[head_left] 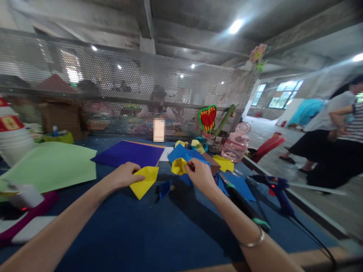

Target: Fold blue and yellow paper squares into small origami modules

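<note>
My left hand (129,175) is closed on the edge of a flat yellow paper piece (146,181), pinched between thumb and fingers. In my right hand (200,173), the fingertips grip a small folded yellow paper shape (178,166), which looks cupped. Between the two hands, a small crumpled dark blue paper piece (164,189) lies on the table. Blue paper sheets (188,153) lie just behind the right hand. A larger purple-blue sheet (133,153) is beyond the left hand.
A glue gun (279,189) with a cord and a green-and-black handled tool (241,200) lie at right. Pale green paper (53,166) covers the left. A pink bottle (236,143), stacked cups (13,139) and a perforated screen (121,94) stand behind. People (331,121) are beyond the table.
</note>
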Motion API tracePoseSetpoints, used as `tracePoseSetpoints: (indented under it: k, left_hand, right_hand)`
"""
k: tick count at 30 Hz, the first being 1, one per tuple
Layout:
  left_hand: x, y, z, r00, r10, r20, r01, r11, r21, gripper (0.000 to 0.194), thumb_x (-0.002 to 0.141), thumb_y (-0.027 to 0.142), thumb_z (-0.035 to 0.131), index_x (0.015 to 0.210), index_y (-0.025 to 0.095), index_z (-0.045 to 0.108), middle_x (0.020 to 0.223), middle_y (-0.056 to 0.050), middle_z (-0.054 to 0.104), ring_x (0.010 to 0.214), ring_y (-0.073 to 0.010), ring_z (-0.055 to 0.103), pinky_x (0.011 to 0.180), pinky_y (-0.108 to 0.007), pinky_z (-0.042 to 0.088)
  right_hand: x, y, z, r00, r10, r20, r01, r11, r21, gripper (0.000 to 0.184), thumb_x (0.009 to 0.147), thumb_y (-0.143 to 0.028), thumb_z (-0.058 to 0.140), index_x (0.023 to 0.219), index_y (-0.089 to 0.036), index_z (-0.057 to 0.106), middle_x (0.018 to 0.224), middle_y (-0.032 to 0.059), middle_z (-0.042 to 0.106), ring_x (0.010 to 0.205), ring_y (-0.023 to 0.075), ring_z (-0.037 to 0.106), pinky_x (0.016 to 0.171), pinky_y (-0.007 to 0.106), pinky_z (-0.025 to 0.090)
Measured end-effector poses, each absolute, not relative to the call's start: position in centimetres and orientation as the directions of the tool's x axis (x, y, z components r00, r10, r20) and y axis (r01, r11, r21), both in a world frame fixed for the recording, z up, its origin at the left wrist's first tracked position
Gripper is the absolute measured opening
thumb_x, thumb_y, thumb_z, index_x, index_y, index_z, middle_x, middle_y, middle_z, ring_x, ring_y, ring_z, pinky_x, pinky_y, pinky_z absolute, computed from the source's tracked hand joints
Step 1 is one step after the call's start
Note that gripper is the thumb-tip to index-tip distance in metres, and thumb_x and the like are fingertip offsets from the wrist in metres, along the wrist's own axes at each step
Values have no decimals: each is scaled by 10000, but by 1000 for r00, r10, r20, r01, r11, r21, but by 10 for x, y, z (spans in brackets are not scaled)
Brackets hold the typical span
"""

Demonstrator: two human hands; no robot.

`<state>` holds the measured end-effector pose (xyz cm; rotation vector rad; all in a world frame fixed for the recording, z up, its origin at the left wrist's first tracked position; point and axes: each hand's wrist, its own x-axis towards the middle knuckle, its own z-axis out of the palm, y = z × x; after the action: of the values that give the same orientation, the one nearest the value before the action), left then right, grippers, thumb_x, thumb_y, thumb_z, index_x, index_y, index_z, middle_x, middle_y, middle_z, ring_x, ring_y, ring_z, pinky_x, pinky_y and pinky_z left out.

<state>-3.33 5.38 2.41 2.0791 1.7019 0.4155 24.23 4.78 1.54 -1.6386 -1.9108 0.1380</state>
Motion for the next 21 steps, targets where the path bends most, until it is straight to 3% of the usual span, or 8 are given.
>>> tracePoseSetpoints:
  k: [4,9,16,21]
  left_hand:
    - [-32,56,30,107,994,29,758,-101,645,274,678,451,535,593,190,534,566,8,528,545,-157,503,482,-248,341]
    - [-22,62,23,-5,1000,-20,564,19,825,270,747,390,476,728,162,618,659,-28,607,522,-136,537,471,-250,463]
    - [-6,83,18,-88,994,-69,382,98,919,115,683,246,584,636,148,622,497,10,570,417,-113,532,453,-239,480]
    - [-2,86,16,-151,986,-72,273,112,956,130,654,247,625,719,137,652,577,-9,640,489,-133,600,498,-253,514]
  right_hand:
    - [239,54,10,-33,930,367,830,230,-509,140,817,-223,544,705,-183,617,731,33,692,683,159,615,603,231,375]
    - [232,62,9,-30,944,328,790,224,-571,163,809,-223,554,660,-180,604,693,30,698,645,145,618,572,219,384]
    - [230,64,10,-47,956,291,744,228,-629,160,816,-212,549,666,-176,594,676,25,704,624,138,631,573,212,405]
    - [229,66,5,-46,960,275,726,221,-651,185,827,-228,560,650,-180,588,662,22,705,640,141,644,578,208,415]
